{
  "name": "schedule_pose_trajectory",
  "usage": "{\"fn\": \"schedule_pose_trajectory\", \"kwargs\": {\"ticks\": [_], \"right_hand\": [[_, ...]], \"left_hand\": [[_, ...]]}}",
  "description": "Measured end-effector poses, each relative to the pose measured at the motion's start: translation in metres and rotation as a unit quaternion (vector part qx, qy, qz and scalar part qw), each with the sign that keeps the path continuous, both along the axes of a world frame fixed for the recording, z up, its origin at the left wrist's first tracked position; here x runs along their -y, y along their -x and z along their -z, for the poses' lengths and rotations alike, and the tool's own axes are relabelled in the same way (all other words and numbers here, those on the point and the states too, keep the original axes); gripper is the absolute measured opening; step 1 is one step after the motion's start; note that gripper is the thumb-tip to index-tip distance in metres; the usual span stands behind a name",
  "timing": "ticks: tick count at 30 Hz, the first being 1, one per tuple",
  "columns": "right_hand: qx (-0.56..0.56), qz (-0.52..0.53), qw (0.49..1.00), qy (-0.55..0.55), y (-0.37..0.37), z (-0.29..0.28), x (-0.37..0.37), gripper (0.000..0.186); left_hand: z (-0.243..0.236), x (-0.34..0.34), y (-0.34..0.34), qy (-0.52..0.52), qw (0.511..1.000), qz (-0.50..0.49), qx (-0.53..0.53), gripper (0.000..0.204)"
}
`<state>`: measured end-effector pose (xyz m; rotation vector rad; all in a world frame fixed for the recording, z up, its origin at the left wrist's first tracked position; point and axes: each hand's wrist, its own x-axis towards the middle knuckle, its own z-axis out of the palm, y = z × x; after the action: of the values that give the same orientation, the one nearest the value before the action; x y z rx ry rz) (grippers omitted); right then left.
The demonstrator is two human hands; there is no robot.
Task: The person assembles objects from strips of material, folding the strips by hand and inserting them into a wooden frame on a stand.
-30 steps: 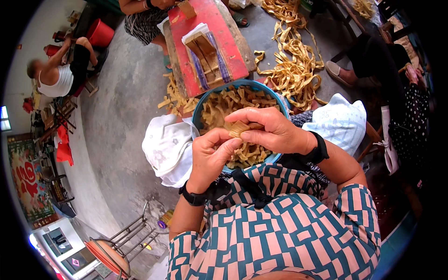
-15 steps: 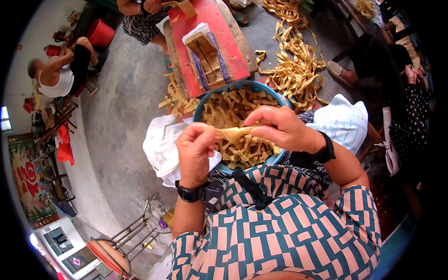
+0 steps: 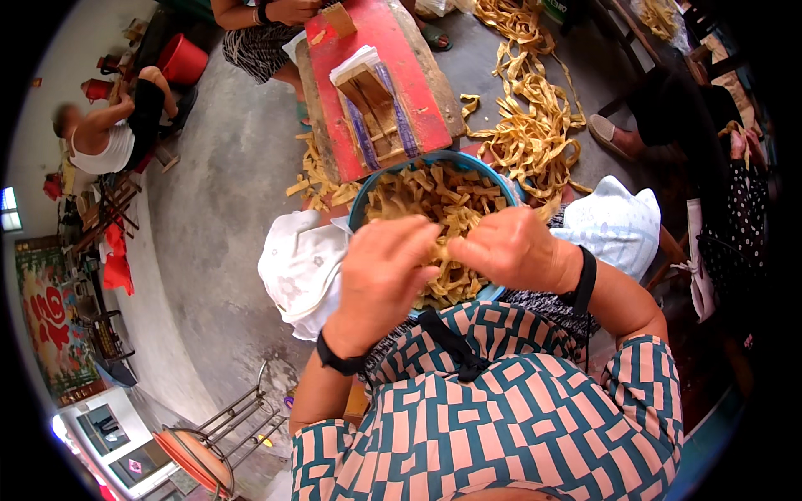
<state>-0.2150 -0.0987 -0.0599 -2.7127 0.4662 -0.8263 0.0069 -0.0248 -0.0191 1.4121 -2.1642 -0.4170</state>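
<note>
My left hand [image 3: 386, 265] and my right hand [image 3: 511, 250] are close together above a blue basin [image 3: 359, 204] at my lap. Between them shows a short piece of a tan, ribbon-like strip [image 3: 440, 248], which looks like bean curd skin. The right hand's fingers are curled in a pinch on it. The left fingers are pressed together, backs upward and slightly blurred, hiding most of the strip. Many knotted tan strips [image 3: 472, 190] fill the basin below. A white patterned cloth [image 3: 296, 267] lies left of it, a pale blue cloth [image 3: 614, 221] to its right.
Beyond the basin stands a red-topped bench [image 3: 334, 138] with a wooden block rig [image 3: 372, 100]. Long tan strips [image 3: 535, 125] heap on the floor at right. Other people sit far left, across the bench and at right. An orange-seated metal chair [image 3: 196, 455] stands lower left.
The strip was stretched between both pinching hands. Now my left hand has turned over and moved right and the right hand has rolled inward, so the strip is mostly covered.
</note>
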Motion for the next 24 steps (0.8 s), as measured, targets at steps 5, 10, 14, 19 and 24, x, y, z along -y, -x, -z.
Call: {"fn": "schedule_pose_trajectory", "kwargs": {"ticks": [5,10,14,19,24], "right_hand": [[-0.055,-0.075,0.994,-0.055,0.010,0.001,-0.009,0.008],[-0.064,-0.094,0.981,-0.159,0.022,0.008,-0.009,0.006],[-0.040,-0.022,0.991,-0.125,0.002,0.016,0.029,0.004],[-0.001,0.042,0.999,-0.015,-0.035,0.006,0.106,0.007],[0.034,0.086,0.996,0.020,-0.073,0.005,0.159,0.006]], "left_hand": [[0.019,-0.013,0.004,-0.015,0.992,0.091,0.089,0.018],[0.011,-0.018,-0.005,-0.069,0.986,0.097,0.114,0.019],[0.023,0.014,-0.023,-0.145,0.989,0.006,-0.007,0.013],[0.019,0.075,-0.054,-0.140,0.974,-0.111,-0.140,0.013],[0.022,0.129,-0.077,-0.090,0.973,-0.164,-0.138,0.019]]}}
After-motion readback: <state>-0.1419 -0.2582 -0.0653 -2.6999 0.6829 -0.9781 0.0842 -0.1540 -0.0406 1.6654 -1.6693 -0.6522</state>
